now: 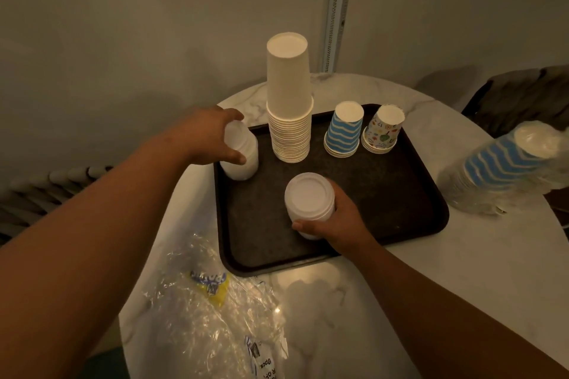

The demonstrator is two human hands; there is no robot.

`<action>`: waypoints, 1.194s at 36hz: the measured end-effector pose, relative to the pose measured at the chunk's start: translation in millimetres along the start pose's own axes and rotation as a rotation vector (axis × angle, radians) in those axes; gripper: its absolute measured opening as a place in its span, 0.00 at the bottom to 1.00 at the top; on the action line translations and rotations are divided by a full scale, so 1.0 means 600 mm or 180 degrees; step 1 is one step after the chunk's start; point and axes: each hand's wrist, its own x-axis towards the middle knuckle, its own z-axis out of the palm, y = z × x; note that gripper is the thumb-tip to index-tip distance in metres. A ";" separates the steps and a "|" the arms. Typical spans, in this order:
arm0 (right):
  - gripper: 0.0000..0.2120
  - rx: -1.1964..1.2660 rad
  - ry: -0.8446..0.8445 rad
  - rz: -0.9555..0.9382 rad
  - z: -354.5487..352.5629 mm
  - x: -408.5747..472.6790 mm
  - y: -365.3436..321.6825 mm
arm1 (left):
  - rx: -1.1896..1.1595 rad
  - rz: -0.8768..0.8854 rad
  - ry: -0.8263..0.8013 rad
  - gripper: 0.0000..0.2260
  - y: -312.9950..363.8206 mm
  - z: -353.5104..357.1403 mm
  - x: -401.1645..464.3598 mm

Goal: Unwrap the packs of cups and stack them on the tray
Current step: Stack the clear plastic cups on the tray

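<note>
The head camera looks down on a dark brown tray point(400, 194) lying on a white marbled table point(462, 271). The left hand point(212, 135) curls around a short stack of white foam cups point(241, 152) standing upside down at the tray's nine o'clock edge. The right hand point(335, 221) grips a second white foam stack point(309, 201) near six o'clock, thumb across its front.

Toward twelve o'clock rises a tall stack of plain paper cups point(289, 108). At about one o'clock stand a blue-striped stack point(343, 131) and, just beside it, a patterned stack point(383, 129).

An empty clear wrapper point(212, 317) lies off the tray at seven o'clock. At three o'clock a wrapped pack of blue-striped cups point(505, 163) waits on the table.

The step in hand looks like placing the foam cups. Next probably comes merging both stacks, which needs careful alignment, then opening the wrapped pack.
</note>
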 end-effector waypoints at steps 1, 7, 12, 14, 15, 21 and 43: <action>0.38 0.0009 0.0002 0.0001 0.000 0.000 0.000 | 0.0006 -0.0002 -0.0047 0.40 0.001 0.002 0.005; 0.38 0.0011 0.0001 -0.0046 0.001 0.000 0.000 | 0.0111 0.0033 -0.0209 0.41 0.006 0.015 0.022; 0.41 0.0041 0.0007 -0.0036 0.003 -0.001 0.001 | 0.0086 0.0052 -0.0196 0.39 0.004 0.020 0.026; 0.41 0.0021 0.0001 -0.0023 0.003 0.000 0.001 | 0.0114 0.0056 -0.0188 0.38 0.003 0.022 0.028; 0.40 0.0018 0.0007 -0.0026 0.003 0.000 0.001 | 0.0126 0.0058 -0.0190 0.38 0.003 0.023 0.028; 0.39 -0.0037 0.0003 -0.0038 0.002 0.000 0.000 | 0.0208 0.0094 -0.0187 0.39 0.002 0.026 0.030; 0.39 -0.0051 -0.0020 -0.0002 0.001 -0.003 -0.007 | 0.0261 -0.0114 -0.0066 0.43 0.014 0.014 0.004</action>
